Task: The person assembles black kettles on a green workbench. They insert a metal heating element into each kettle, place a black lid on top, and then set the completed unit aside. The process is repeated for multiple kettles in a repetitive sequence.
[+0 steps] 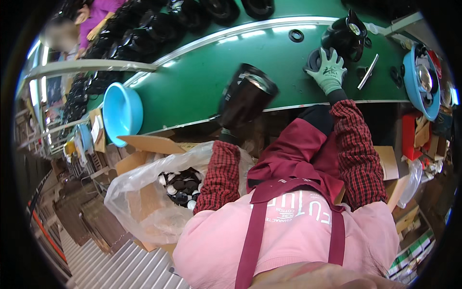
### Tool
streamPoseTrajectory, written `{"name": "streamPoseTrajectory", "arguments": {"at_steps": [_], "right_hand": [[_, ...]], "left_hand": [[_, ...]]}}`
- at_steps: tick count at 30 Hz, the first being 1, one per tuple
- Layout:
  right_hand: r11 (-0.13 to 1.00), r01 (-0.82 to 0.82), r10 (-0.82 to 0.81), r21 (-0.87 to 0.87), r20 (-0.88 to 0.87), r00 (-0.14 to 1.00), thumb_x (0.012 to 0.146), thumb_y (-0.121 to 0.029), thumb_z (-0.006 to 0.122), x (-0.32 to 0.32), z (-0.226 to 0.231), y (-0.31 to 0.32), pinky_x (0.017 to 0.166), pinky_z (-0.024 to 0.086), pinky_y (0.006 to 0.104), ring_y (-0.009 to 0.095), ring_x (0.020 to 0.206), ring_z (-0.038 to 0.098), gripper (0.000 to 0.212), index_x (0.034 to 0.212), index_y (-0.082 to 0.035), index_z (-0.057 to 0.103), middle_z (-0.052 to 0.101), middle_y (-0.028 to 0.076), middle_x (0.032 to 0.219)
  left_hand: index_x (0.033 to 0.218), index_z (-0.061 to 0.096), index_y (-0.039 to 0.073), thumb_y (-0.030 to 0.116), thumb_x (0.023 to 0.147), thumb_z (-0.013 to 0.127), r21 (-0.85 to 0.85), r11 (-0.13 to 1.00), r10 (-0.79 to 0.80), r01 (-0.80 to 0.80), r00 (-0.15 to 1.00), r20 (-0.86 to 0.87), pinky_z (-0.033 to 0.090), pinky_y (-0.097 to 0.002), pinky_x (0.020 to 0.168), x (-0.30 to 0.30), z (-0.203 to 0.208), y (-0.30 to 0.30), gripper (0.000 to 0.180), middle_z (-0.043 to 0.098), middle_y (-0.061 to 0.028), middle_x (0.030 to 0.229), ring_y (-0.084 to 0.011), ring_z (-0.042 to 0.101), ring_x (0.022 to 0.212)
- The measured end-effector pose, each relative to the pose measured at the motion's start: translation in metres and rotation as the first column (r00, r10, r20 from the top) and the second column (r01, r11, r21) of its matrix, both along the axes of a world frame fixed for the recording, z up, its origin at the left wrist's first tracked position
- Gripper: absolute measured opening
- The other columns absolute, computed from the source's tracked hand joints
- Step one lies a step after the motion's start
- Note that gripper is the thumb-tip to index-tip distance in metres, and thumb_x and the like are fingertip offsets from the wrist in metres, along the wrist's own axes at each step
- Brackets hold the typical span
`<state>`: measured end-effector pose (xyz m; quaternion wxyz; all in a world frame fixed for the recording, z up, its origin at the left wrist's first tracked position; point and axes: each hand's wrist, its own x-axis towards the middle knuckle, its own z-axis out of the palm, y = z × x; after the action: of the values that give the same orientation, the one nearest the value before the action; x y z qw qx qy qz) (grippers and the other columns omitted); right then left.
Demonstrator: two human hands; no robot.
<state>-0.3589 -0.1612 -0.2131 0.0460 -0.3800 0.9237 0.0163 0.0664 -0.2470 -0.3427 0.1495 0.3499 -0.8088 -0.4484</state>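
Left hand: the left hand (225, 132) is mostly hidden behind the black vessel (250, 96) at the end of its arm; whether its fingers are apart or clamped cannot be told.
Black vessel: glossy, slightly blurred and tilted, its pale-rimmed end up toward the right; it shows over the front edge of the green tabletop (187, 86).
Right hand: the right hand (328, 70), in a pale green glove, lies palm down with fingers spread apart over a dark round piece (314, 60).
Dark round piece: on the tabletop, partly covered by the glove, near a handled black pot (341, 39).
Black ring: the black ring (296, 35) lies flat, near the far edge and left of the pot.
Silver bar: the silver bar (368, 72) lies slanted, right of the glove.
Blue basins: a left basin (122, 113) by the tabletop's left end; a right basin (409, 79) with metal and dark parts.
Lined carton: a clear plastic bag (139, 195) in a cardboard box (149, 143) holds black and white round parts (183, 187), beside the left sleeve (220, 173).
Beyond: rows of black pots (154, 26); a co-worker's purple sleeve (103, 8) at upper left.
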Motion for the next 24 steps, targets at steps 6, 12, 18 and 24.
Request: {"name": "streamPoseTrajectory", "arguments": {"at_steps": [6, 12, 18, 24], "right_hand": [[0.976, -0.141, 0.132, -0.169, -0.063, 0.989, 0.072, -0.063, 0.087, 0.006, 0.02, 0.018, 0.105, 0.042, 0.0637, 0.042, 0.137, 0.044, 0.098, 0.157, -0.033, 0.05, 0.043, 0.017, 0.153], [0.47, 0.207, 0.62, -0.858, 0.488, 0.615, 0.086, -0.032, 0.079, 0.072, 0.127, 0.092, 0.119, 0.041, 0.0437, 0.031, 0.144, 0.049, 0.086, 0.162, -0.012, 0.046, 0.052, 0.016, 0.156], [0.489, 0.141, 0.769, -0.861, 0.502, 0.396, 0.072, -0.035, 0.092, 0.148, 0.193, 0.179, 0.125, 0.032, 0.0454, 0.034, 0.148, 0.045, 0.104, 0.161, -0.006, 0.047, 0.048, 0.016, 0.161], [0.494, 0.077, 0.685, -0.866, 0.442, 0.578, 0.073, -0.045, 0.089, 0.158, 0.193, 0.223, 0.124, 0.03, 0.0498, 0.036, 0.142, 0.044, 0.102, 0.161, -0.014, 0.049, 0.051, 0.015, 0.156]], "left_hand": [[0.165, 0.04, 0.012, 0.026, 0.104, 0.061, 0.029, 0.997, -0.076, 0.077, 0.997, -0.033, 0.025, -0.0443, 0.13, 0.008, 0.042, 0.059, 0.066, 0.042, -0.012, 0.168, -0.0314, 0.033, 0.156], [0.165, 0.038, 0.012, 0.028, 0.103, 0.063, 0.06, 0.984, -0.163, 0.17, 0.981, -0.105, 0.031, -0.0442, 0.127, 0.018, 0.062, 0.076, 0.068, 0.042, -0.0118, 0.167, -0.0306, 0.038, 0.153], [0.165, 0.036, 0.013, 0.03, 0.102, 0.065, 0.111, 0.931, -0.297, 0.349, 0.897, -0.326, 0.036, -0.0441, 0.124, 0.042, 0.108, 0.091, 0.071, 0.042, -0.0115, 0.166, -0.0299, 0.042, 0.149], [0.161, 0.044, 0.013, 0.036, 0.097, 0.072, -0.366, 0.791, -0.49, 0.491, 0.866, 0.102, 0.039, -0.0459, 0.124, -0.001, 0.193, 0.112, 0.074, 0.049, -0.0104, 0.162, -0.0284, 0.046, 0.149]]}}
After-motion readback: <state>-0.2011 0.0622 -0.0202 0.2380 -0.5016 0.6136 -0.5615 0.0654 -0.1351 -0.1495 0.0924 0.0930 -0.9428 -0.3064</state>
